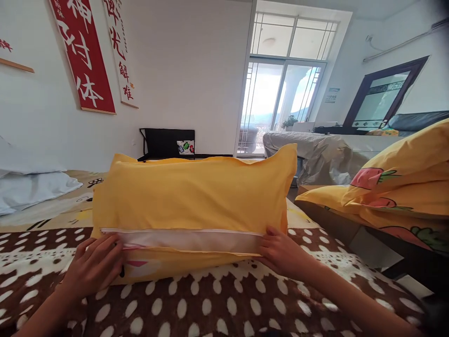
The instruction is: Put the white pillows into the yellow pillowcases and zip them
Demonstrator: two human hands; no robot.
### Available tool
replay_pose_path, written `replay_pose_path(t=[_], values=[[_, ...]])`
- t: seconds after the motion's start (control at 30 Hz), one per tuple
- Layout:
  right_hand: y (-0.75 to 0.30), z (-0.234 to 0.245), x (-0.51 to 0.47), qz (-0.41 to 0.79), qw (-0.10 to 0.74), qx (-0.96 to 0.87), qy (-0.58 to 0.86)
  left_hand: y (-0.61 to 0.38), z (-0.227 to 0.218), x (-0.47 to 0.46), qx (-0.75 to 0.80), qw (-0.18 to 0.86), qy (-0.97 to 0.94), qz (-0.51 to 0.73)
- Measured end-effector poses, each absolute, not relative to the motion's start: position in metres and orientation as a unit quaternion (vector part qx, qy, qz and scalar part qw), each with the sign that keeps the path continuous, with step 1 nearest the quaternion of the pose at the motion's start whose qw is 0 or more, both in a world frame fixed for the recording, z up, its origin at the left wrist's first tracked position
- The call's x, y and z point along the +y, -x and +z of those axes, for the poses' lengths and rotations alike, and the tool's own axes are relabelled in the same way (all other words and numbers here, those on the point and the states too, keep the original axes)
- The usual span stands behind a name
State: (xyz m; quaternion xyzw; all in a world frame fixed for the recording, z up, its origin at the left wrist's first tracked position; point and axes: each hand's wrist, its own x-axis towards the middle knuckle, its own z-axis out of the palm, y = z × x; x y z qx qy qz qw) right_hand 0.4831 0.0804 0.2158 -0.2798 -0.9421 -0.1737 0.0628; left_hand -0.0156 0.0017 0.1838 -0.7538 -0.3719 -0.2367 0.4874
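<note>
A yellow pillowcase (pixel 203 196) with a pillow inside stands on its long side in front of me. Its long opening faces me and shows a strip of the white pillow (pixel 210 240). At the left end of the opening, my left hand (pixel 100 262) has its fingers curled over the edge of the pillowcase. My right hand (pixel 277 250) grips the opening's right end, thumb and fingers closed on the cloth. The fingertips of both hands are partly hidden by the fabric.
Under the pillow lies a brown blanket with white dots (pixel 196 304). White cloth (pixel 35 187) rests at the far left. Yellow bedding with a carrot print (pixel 403 187) is piled on the right. Behind stand a black chair (pixel 161 142) and a plastic-covered piece of furniture (pixel 312 154).
</note>
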Motion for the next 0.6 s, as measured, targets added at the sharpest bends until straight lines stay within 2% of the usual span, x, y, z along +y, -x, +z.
replay_pose_path(t=[0.17,0.6], values=[[-0.484,0.214,0.075,-0.148,0.033,-0.948,0.281,0.007,0.175,-0.012,-0.39,0.469,0.759,-0.228],[-0.484,0.22,0.07,-0.124,0.037,-0.948,0.292,-0.014,0.207,0.001,-0.476,0.403,0.754,-0.205]])
